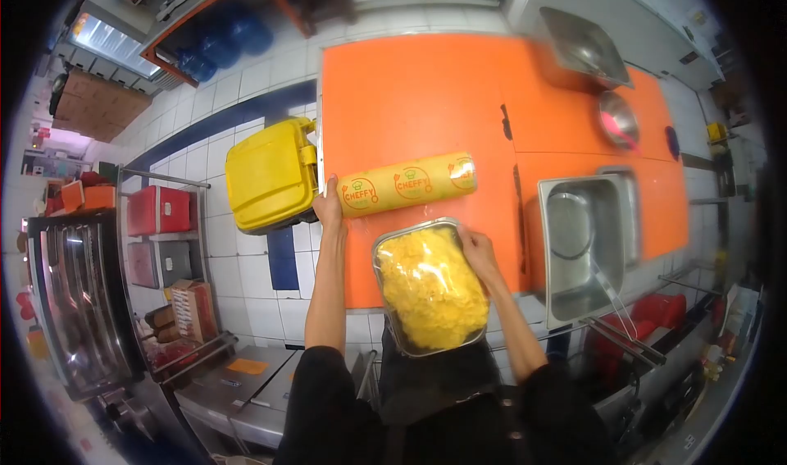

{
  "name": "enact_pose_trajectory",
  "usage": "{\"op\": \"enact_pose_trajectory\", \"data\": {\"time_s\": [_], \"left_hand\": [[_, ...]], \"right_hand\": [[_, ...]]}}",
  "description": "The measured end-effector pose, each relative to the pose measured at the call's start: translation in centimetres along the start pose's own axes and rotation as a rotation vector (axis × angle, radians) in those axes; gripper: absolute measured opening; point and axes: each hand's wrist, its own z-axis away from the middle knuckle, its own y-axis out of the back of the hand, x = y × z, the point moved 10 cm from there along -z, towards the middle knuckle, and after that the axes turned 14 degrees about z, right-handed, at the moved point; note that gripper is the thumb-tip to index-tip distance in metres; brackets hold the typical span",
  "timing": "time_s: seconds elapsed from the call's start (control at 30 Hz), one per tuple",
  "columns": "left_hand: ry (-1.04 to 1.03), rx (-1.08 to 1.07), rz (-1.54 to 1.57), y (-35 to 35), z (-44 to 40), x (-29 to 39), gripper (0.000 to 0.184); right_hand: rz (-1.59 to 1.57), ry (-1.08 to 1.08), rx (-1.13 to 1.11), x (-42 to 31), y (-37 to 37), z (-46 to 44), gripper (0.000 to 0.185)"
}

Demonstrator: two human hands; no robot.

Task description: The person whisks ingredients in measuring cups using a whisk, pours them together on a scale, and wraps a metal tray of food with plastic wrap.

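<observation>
A yellow roll of cling film (393,188) printed "CHEFFY" lies crosswise on the orange table. My left hand (329,208) is closed around the roll's left end. Just below it, a metal tray (384,313) heaped with yellow mashed food (430,284) sits at the table's near edge, partly overhanging toward my body. Shiny clear film covers the food, and some film seems to run between tray and roll. My right hand (478,250) grips the tray's upper right rim, thumb at the corner; the fingers beneath are partly hidden.
Right of the tray stands a deep metal pan (586,289) with a strainer (571,223) inside. Farther back are a metal bowl (616,120) with something pink and another metal pan (586,47). A yellow-lidded bin (270,174) adjoins the table's left side.
</observation>
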Motion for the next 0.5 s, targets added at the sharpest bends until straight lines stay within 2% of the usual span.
{"op": "enact_pose_trajectory", "data": {"time_s": [0.13, 0.23, 0.27, 0.33, 0.37, 0.43, 0.47, 0.5], "left_hand": [[0.041, -0.016, 0.037, -3.4, 1.1, 5.6, 0.039], [0.006, -0.113, 0.072, -5.6, 2.1, 9.4, 0.038], [0.061, -0.122, 0.052, -5.6, 2.0, 9.4, 0.04], [0.052, -0.132, 0.054, -5.7, 2.1, 9.8, 0.042], [0.046, -0.139, 0.058, -5.6, 2.0, 9.9, 0.045], [0.045, -0.137, 0.078, -5.1, 0.4, 8.9, 0.049], [0.05, -0.134, 0.091, -5.0, 0.0, 8.6, 0.053], [0.047, -0.127, 0.104, -5.0, -0.2, 9.0, 0.053]], "right_hand": [[0.082, -0.088, -0.139, -1.7, 0.2, -4.8, 0.056], [0.027, -0.046, -0.1, -3.9, 0.4, -9.1, 0.05], [0.023, -0.044, -0.097, -3.7, 0.2, -10.8, 0.05], [0.064, 0.286, 0.051, -6.3, 1.1, -13.2, 0.044], [0.066, 0.291, 0.049, -7.8, 2.1, -12.6, 0.044], [0.332, 0.008, 0.014, -9.9, 5.3, -10.8, 0.045], [0.342, 0.019, 0.013, -10.6, 5.6, -10.0, 0.045], [0.209, 0.223, 0.278, -13.3, 8.2, -8.2, 0.045]]}}
